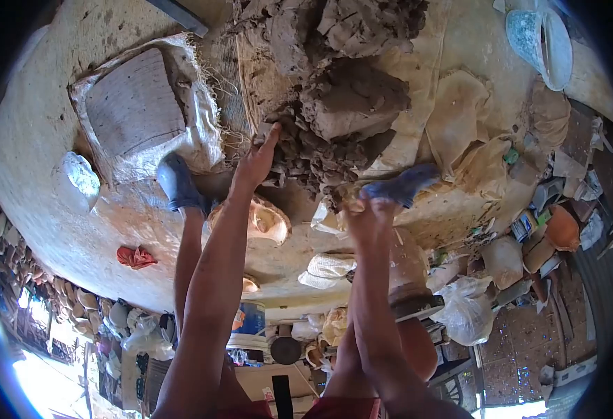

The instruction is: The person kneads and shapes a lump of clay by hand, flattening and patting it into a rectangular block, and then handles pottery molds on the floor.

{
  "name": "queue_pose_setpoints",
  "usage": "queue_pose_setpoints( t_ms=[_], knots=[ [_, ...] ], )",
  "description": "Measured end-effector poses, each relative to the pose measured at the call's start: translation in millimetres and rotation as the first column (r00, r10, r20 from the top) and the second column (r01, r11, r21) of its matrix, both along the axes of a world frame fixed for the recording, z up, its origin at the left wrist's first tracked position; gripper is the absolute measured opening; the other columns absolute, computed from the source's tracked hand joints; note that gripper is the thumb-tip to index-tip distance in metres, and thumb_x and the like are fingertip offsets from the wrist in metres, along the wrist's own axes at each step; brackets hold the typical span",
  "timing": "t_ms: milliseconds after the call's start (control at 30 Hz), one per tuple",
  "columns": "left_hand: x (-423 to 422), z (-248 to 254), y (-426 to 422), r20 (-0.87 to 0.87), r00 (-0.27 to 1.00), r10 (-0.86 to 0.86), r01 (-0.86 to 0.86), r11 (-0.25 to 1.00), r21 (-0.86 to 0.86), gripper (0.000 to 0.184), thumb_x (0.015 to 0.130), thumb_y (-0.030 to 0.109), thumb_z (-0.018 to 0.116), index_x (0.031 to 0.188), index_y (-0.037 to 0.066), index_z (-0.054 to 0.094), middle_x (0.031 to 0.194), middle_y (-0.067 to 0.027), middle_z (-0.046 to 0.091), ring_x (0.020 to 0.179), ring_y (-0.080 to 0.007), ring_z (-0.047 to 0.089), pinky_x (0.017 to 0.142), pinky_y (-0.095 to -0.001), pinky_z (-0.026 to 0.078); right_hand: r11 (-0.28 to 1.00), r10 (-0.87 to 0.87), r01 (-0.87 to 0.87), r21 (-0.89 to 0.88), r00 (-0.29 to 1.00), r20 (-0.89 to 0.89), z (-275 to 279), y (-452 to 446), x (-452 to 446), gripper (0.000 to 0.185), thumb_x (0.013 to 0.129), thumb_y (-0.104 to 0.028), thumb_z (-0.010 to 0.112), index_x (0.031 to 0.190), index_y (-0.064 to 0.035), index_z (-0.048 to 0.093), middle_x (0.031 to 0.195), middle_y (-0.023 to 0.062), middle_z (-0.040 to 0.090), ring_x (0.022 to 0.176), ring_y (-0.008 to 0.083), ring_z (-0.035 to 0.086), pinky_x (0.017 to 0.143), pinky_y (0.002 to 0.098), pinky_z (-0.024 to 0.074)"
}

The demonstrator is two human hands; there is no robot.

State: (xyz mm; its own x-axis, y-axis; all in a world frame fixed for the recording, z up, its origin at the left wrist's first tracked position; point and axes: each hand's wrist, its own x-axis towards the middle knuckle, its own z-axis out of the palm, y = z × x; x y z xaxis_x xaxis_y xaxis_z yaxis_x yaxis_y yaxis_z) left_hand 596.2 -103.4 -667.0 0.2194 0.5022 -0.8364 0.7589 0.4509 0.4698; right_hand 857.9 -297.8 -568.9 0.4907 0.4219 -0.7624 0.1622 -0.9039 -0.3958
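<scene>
A large heap of grey-brown clay [355,98] lies at the top centre, with loose crumbly lumps along its lower left side. My left hand [256,162] touches the left edge of these lumps, its fingers pointing up and a flat grey piece at the fingertips. At the lower edge of the heap is my right hand [361,220], blurred, with a small lump of clay at its fingers. Its exact finger position is hard to make out. Blue shoes [179,183] are on my feet, one on either side of the heap.
A flat grey slab [136,101] rests on frayed sacking at the upper left. Near the feet are a broken clay bowl [268,222], a red cloth [136,258] and a folded white cloth [327,269]. Pots, bags and clutter line the right side. A whitish basin [540,45] stands upper right.
</scene>
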Motion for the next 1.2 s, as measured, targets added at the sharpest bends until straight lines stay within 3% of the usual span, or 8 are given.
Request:
queue_pose_setpoints(
  t_ms=[33, 333, 533, 733, 900, 1033, 1133, 1200],
  knots=[
    [-8.3, -13.2, -5.8, -0.007, 0.978, -0.209, 0.203, 0.942, 0.267, 0.092, 0.088, 0.075, 0.057, 0.161, 0.027, 0.027, 0.139, -0.0228, 0.059, 0.108, -0.043, 0.068, 0.092, -0.0512, 0.055, 0.852, 0.521, -0.517, -0.076, 0.83, 0.2, -14.2, -7.2, -26.8, 0.089, 0.085, -0.032, 0.08, 0.156, -0.0124, 0.031, 0.13, 0.0281, 0.059, 0.116, 0.0452, 0.063, 0.088, 0.0495, 0.0576],
    [47.2, 76.7, 30.8, -0.333, 0.85, 0.409, -0.459, 0.884, -0.087, 0.117, 0.077, 0.093, 0.046, 0.161, 0.014, 0.031, 0.158, -0.0349, 0.027, 0.148, -0.0525, 0.024, 0.122, -0.0554, 0.019, 0.665, 0.725, -0.64, -0.386, 0.678, 0.124, 15.9, 21.7, -40.9, 0.057, 0.087, -0.02, 0.074, 0.14, -0.0199, 0.053, 0.119, 0.0158, 0.065, 0.089, 0.0415, 0.071, 0.077, 0.0498, 0.059],
    [47.8, 104.1, 41.8, -0.014, 0.805, 0.593, -0.569, 0.779, 0.263, 0.093, 0.088, 0.071, 0.06, 0.152, 0.004, 0.046, 0.147, -0.029, 0.045, 0.136, -0.0428, 0.045, 0.114, -0.0495, 0.035, 0.957, -0.025, -0.07, 0.282, 0.947, 0.319, 156.9, 157.6, 38.5, 0.035, 0.096, -0.018, 0.068, 0.13, -0.0101, 0.063, 0.126, 0.0136, 0.066, 0.121, 0.0289, 0.06, 0.096, 0.0403, 0.0535],
    [87.0, 90.9, 119.6, 0.338, 0.832, 0.439, -0.514, 0.84, 0.174, 0.088, 0.091, 0.065, 0.062, 0.15, 0.002, 0.048, 0.149, -0.0265, 0.05, 0.142, -0.0364, 0.045, 0.117, -0.043, 0.033, 0.778, 0.015, -0.175, 0.604, 0.966, 0.26, 0.8, 140.5, -7.0, 0.052, 0.094, -0.017, 0.07, 0.142, -0.0034, 0.055, 0.148, 0.0172, 0.051, 0.141, 0.0291, 0.045, 0.109, 0.0432, 0.0451],
    [122.3, 122.6, 133.5, 0.323, 0.899, 0.295, -0.325, 0.945, 0.042, 0.089, 0.089, 0.066, 0.063, 0.15, 0.004, 0.048, 0.148, -0.0238, 0.053, 0.139, -0.0351, 0.048, 0.116, -0.0414, 0.034, 0.647, 0.68, -0.763, -0.018, 0.565, 0.468, 86.3, 175.5, 41.2, 0.048, 0.096, -0.032, 0.067, 0.134, -0.0027, 0.063, 0.142, 0.0232, 0.058, 0.134, 0.0413, 0.054, 0.11, 0.0505, 0.046],
    [131.7, 113.6, 140.4, 0.392, 0.874, 0.286, -0.329, 0.943, 0.045, 0.083, 0.09, 0.062, 0.066, 0.145, 0.002, 0.054, 0.144, -0.022, 0.057, 0.132, -0.0322, 0.055, 0.113, -0.0392, 0.039, 0.907, 0.07, -0.207, 0.366, 0.932, 0.355, 83.1, 227.8, 116.1, 0.043, 0.097, -0.036, 0.066, 0.122, -0.0013, 0.071, 0.119, 0.0225, 0.071, 0.114, 0.037, 0.067, 0.101, 0.0445, 0.0509],
    [138.7, 106.2, 142.9, 0.432, 0.866, 0.253, -0.305, 0.951, 0.054, 0.081, 0.09, 0.06, 0.068, 0.142, 0.0, 0.057, 0.142, -0.0213, 0.06, 0.128, -0.0308, 0.059, 0.111, -0.0382, 0.042, 0.906, 0.237, -0.38, 0.187, 0.821, 0.519, -5.3, 275.8, 175.5, 0.042, 0.094, -0.036, 0.068, 0.123, -0.0052, 0.07, 0.117, 0.0233, 0.07, 0.11, 0.0368, 0.067, 0.098, 0.0418, 0.0521],
    [145.6, 94.7, 145.3, 0.172, 0.951, -0.258, 0.157, 0.878, 0.453, 0.071, 0.091, 0.057, 0.069, 0.141, 0.007, 0.061, 0.142, -0.0172, 0.061, 0.127, -0.0308, 0.06, 0.111, -0.0385, 0.044, 0.913, 0.299, -0.405, 0.049, 0.746, 0.595, -44.1, 310.6, 194.9, 0.044, 0.093, -0.037, 0.069, 0.128, -0.0088, 0.067, 0.122, 0.0227, 0.067, 0.116, 0.038, 0.064, 0.1, 0.044, 0.0513]
  ],
)
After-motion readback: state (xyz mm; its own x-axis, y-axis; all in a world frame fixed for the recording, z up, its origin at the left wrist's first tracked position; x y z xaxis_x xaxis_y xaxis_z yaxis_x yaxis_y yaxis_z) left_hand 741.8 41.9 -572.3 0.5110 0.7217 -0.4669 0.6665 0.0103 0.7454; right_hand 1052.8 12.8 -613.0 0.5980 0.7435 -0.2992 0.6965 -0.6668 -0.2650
